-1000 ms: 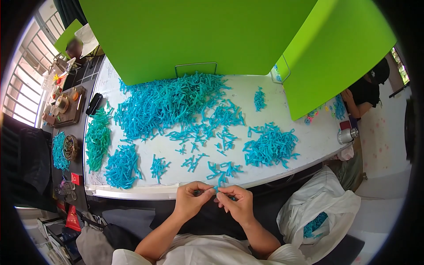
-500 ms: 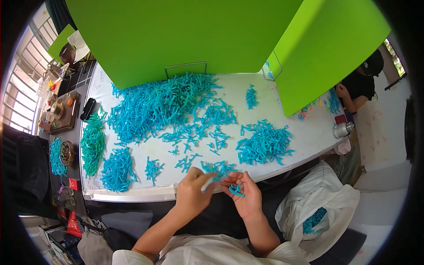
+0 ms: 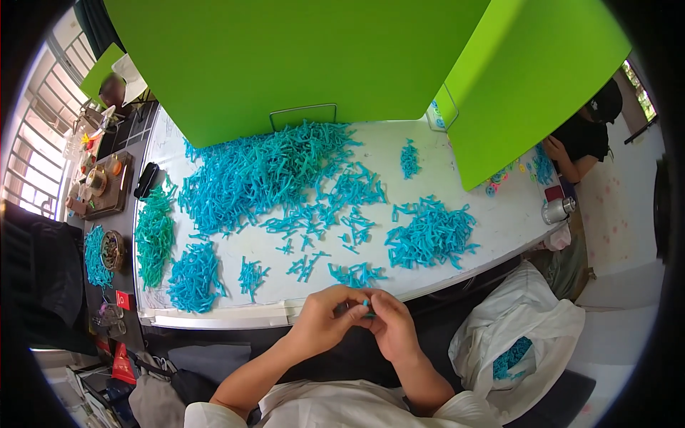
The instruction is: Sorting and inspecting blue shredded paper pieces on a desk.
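Note:
My left hand (image 3: 327, 319) and my right hand (image 3: 394, 332) meet in front of the table's near edge, fingertips touching. Between them they grip small blue plastic pieces (image 3: 367, 304), mostly hidden by the fingers, so I cannot tell how many. Just beyond the hands lies a small cluster of the same pieces (image 3: 355, 274) on the white table (image 3: 285, 262). A big heap of blue pieces (image 3: 250, 178) spreads across the far middle. A medium pile (image 3: 432, 232) sits to the right, and another pile (image 3: 194, 278) to the left.
Green partition boards (image 3: 300, 64) stand along the table's far side. A greener pile (image 3: 155, 235) and a black case (image 3: 146, 180) are at the left. At right, an open white sack (image 3: 556, 357) holds blue pieces. Another person (image 3: 581, 146) sits beyond the right board.
Both hands have come together. The right hand, half a second ago cupped with blue pieces showing in it, has closed. The left hand has moved slightly down and in against it.

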The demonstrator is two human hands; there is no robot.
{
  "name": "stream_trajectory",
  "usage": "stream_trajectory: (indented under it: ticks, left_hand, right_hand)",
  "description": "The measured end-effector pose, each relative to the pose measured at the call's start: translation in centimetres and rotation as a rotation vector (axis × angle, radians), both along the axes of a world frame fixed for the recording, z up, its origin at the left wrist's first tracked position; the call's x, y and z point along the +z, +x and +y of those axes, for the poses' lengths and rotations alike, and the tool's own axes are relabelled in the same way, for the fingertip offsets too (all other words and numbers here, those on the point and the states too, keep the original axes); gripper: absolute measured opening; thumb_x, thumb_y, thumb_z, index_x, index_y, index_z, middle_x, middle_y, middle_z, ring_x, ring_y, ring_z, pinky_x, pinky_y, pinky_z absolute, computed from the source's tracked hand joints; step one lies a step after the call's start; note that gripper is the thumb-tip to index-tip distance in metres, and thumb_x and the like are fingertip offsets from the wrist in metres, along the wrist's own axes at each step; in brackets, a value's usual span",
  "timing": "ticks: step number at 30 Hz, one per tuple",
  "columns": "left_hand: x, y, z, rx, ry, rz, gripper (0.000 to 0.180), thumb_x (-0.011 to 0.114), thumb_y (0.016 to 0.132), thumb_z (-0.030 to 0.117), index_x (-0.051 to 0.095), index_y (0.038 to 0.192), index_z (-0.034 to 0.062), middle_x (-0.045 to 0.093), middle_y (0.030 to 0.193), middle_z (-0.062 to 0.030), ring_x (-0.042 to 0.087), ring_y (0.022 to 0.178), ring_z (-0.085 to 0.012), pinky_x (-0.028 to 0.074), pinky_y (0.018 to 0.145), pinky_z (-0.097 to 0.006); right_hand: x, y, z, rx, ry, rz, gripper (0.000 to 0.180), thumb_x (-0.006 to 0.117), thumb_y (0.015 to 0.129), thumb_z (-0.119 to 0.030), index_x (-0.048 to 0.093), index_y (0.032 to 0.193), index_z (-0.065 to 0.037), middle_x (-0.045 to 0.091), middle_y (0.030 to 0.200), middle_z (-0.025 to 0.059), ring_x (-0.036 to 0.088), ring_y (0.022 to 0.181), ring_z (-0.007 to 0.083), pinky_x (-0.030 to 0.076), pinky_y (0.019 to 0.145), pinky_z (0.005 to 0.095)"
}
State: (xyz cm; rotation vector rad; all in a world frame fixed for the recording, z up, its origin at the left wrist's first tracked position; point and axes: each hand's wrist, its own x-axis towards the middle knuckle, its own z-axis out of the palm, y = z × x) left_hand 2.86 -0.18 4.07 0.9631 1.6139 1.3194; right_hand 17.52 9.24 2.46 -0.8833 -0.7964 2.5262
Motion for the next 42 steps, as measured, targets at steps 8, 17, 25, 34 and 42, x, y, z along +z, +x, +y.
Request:
stream_trajectory:
  ticks: [8,17,25,34,42]
  left_hand:
    - [-0.5,-2.4,3.0,0.107,-0.006,0.214,0.013,0.073,0.092,0.007,0.073,0.104,0.0048,0.057,0.073,-0.0033,0.049,0.062,-0.01,0.042,0.058,-0.028]
    - [-4.9,-9.3,10.7,0.099,-0.053,0.974,0.017,0.08,0.076,0.01,0.074,0.093,0.0102,0.062,0.09,-0.0102,0.065,0.082,-0.0349,0.053,0.07,-0.044]
    - [-3.3,-8.9,7.0,0.079,0.184,0.762,0.013,0.081,0.077,0.005,0.07,0.084,0.0061,0.065,0.081,-0.0097,0.063,0.065,-0.0254,0.049,0.058,-0.037]
    - [-0.6,-3.7,0.6,0.263,0.034,0.407,0.013,0.079,0.078,0.001,0.076,0.091,0.0042,0.072,0.08,-0.0055,0.05,0.049,-0.01,0.04,0.047,-0.026]
    - [-1.8,-2.8,-0.6,0.325,0.073,0.334,0.014,0.081,0.076,-0.001,0.077,0.088,0.0041,0.072,0.079,-0.0032,0.046,0.05,-0.0057,0.035,0.047,-0.024]
  right_hand:
    - [-1.7,1.2,0.9,-0.068,0.185,-0.156,0.021,0.07,0.096,-0.01,0.067,0.114,0.001,0.071,0.096,0.0082,0.069,0.081,0.0151,0.058,0.069,0.0284]
    - [-1.1,1.1,1.7,-0.122,0.198,-0.187,0.019,0.07,0.097,-0.013,0.065,0.11,0.0,0.07,0.092,0.0095,0.066,0.074,0.0146,0.053,0.061,0.0257]
    - [-1.1,0.0,1.6,-0.152,0.241,-0.211,0.019,0.069,0.097,-0.012,0.065,0.111,0.0,0.07,0.092,0.0101,0.065,0.071,0.013,0.053,0.059,0.0251]
    - [-0.7,-2.7,-0.2,-0.151,0.484,-0.229,0.019,0.066,0.098,-0.008,0.064,0.115,0.001,0.071,0.091,0.0108,0.062,0.067,0.0096,0.051,0.056,0.0224]
    - [-1.0,-3.1,-1.0,-0.17,0.472,-0.255,0.017,0.066,0.098,-0.006,0.065,0.113,0.002,0.071,0.09,0.0103,0.062,0.066,0.0092,0.051,0.056,0.0219]
